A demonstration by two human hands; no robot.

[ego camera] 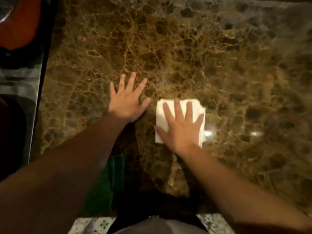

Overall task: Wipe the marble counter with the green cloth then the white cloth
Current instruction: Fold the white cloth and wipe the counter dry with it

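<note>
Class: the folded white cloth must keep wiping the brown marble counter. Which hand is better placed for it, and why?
The right hand: it lies flat on the folded white cloth. The left hand rests on bare brown marble counter, beside the cloth.

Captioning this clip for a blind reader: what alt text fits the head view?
A right hand presses a folded white cloth flat on a brown marble counter. The left hand rests spread beside it, and a green cloth lies near the front edge.

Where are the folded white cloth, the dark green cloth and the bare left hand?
folded white cloth (161, 108): head view, upper left corner.
dark green cloth (116, 173): head view, right edge beside the forearm.
left hand (126, 102): head view, back of the hand.
</note>
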